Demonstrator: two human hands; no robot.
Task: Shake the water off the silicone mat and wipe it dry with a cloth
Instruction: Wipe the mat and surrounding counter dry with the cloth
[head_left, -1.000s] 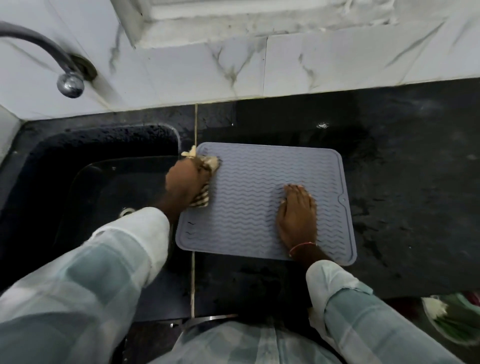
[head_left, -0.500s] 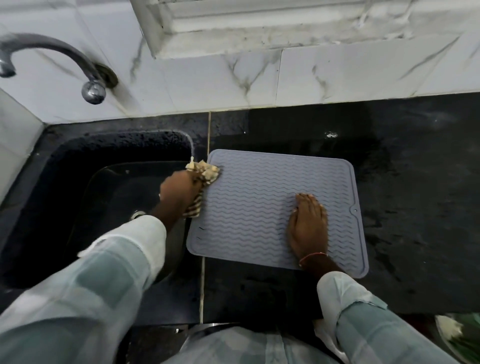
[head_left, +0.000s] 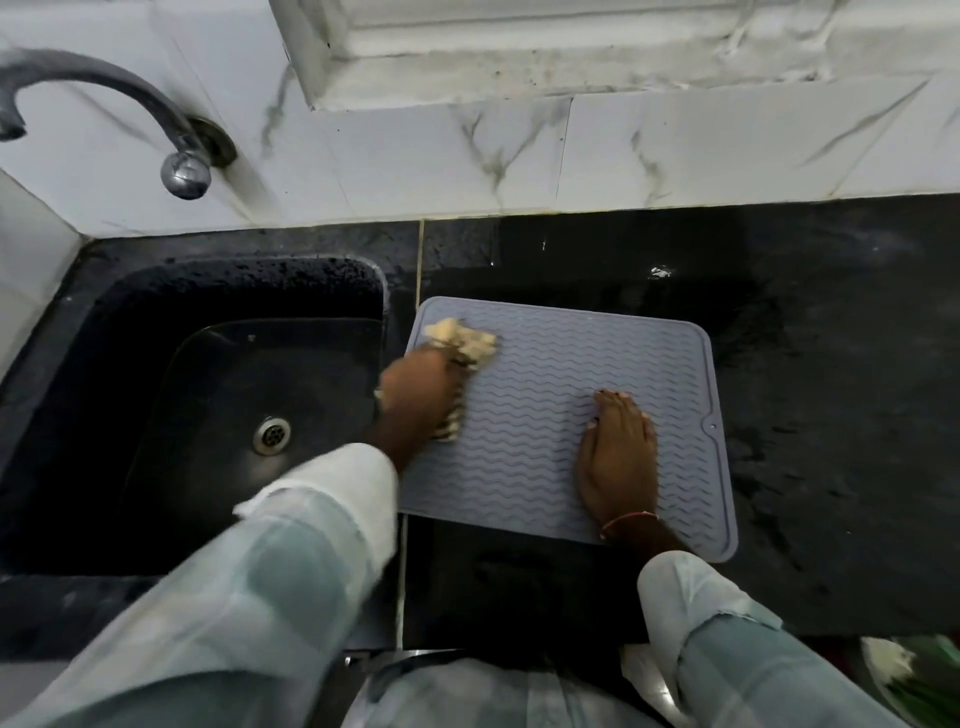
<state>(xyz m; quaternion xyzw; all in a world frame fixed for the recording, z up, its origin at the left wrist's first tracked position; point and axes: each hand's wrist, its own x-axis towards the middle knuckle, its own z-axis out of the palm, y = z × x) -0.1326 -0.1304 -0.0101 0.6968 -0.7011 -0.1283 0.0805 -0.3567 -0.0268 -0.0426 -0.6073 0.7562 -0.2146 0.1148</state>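
The grey mat (head_left: 550, 415) lay flat on the dark counter (head_left: 831, 364), just beside the black sink (head_left: 156, 364). Its left edge sat right at the sink's side. The mat had wavy lines all over it.

The left hand (head_left: 418, 397) was closed around a tan cloth (head_left: 462, 340). It pressed the cloth down on the far left corner of the mat. Part of the cloth stuck out past the fingers, and a bit more peeked out under the hand. That hand looked blurry.

The right hand (head_left: 618, 457) was open and lay flat on the mat, near its right side, palm down. It held nothing. A thin band went around its wrist.

A tap (head_left: 182, 161) stuck out from the white wall (head_left: 623, 150) above the sink.
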